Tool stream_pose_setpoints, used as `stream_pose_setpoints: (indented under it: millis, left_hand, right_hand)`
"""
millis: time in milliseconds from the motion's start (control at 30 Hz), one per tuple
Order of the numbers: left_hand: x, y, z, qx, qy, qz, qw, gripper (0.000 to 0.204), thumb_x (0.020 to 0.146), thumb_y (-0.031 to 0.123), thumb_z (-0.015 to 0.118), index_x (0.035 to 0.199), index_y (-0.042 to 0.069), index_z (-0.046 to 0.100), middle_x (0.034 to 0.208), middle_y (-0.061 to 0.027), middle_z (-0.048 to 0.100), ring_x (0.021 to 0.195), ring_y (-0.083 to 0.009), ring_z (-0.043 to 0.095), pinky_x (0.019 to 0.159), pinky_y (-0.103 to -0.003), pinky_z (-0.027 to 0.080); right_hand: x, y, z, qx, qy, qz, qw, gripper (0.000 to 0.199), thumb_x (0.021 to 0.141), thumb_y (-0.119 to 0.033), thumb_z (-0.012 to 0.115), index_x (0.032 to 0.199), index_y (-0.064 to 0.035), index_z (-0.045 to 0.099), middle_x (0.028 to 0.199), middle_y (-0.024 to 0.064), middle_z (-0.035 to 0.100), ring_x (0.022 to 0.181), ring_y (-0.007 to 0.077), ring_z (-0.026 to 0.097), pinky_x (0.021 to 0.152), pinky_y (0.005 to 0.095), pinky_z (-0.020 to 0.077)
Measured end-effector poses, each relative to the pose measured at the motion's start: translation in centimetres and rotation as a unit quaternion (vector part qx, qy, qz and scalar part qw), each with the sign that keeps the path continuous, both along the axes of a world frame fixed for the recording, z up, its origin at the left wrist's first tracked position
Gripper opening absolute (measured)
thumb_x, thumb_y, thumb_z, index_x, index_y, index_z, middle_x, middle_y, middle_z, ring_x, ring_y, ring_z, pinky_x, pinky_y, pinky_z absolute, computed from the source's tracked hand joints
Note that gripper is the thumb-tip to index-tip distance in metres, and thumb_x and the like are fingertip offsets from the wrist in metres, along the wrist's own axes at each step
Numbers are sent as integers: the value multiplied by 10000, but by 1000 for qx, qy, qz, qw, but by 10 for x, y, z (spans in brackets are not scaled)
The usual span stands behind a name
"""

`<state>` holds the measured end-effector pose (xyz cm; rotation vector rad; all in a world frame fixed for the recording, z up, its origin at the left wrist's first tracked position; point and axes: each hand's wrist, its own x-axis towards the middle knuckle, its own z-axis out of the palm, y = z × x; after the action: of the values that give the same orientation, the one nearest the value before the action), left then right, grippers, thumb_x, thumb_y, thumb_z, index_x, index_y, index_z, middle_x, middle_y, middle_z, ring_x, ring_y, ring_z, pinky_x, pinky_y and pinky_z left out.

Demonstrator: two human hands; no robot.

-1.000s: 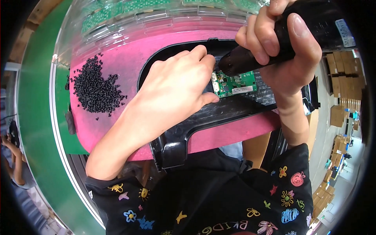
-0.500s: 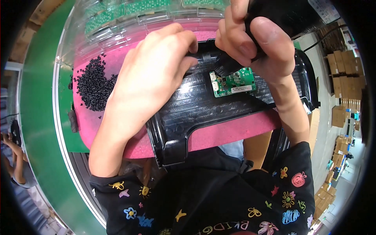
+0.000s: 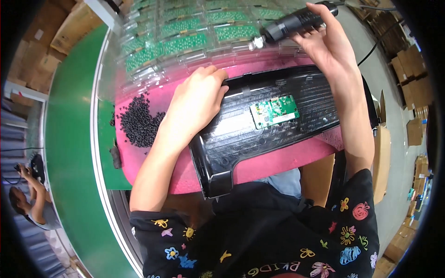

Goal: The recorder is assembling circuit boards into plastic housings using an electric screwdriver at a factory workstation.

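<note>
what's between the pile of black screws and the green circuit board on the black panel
In the head view, the left hand lies between the screw pile and the circuit board, resting on the black panel's upper left edge.

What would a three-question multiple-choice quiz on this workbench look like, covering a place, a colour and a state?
1. Where does the small green circuit board lie?
A. on the black plastic panel
B. on the heap of black pellets
C. in the left hand

2. What colour is the pad under the panel?
A. blue
B. pink
C. white

3. What is the right hand doing?
A. resting flat and empty
B. pinching pellets
C. gripping a black power screwdriver

Answers: 1 A, the board sits on the panel's ribbed face. 2 B, pink shows around the panel's edges. 3 C, the fingers wrap the tool, raised above the panel.
</note>
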<state>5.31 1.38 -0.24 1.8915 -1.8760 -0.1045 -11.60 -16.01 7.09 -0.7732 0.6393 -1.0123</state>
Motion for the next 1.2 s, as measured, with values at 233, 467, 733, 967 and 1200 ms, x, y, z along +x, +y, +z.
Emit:
stream_pose_setpoints:
  millis: [233,467,733,967,1200]
  left_hand:
    - [5,6,-15,10,-20,1,1000,199,858,117,628,1000,-22,619,979,-191,620,961,-387,593,823,-461,491]
    - [9,-26,4,27,-10,-24,999,187,870,128,610,995,-10,624,975,-210,633,971,-407,594,836,-474,483]
    - [8,-10,10,72,6,-24,997,169,865,144,583,911,-13,622,939,-233,619,930,-427,587,808,-483,472]
    - [11,5,-25,19,41,-100,994,228,920,197,568,1015,3,641,958,-212,635,885,-379,615,815,-457,499]
    - [14,-26,-10,106,2,-31,994,243,901,244,589,940,7,627,931,-237,655,908,-441,615,759,-526,485]
  right_hand:
    - [-70,71,32,-567,204,-27,797,594,891,-150,626,1419,8,407,930,88,580,727,92,523,603,228,425]
    - [-122,103,46,-539,172,-45,823,575,877,-139,643,1389,-2,421,936,109,590,725,123,539,596,254,441]
    - [-186,76,156,-728,115,-87,670,550,858,-125,667,1347,-16,440,944,138,603,723,165,560,588,289,463]
    - [-181,79,226,-872,-76,-143,461,529,842,-112,687,1311,-28,457,951,163,614,721,201,578,580,320,482]
    - [-141,75,159,-806,-125,16,578,510,826,-99,707,1275,-40,473,958,188,625,719,238,597,572,350,500]
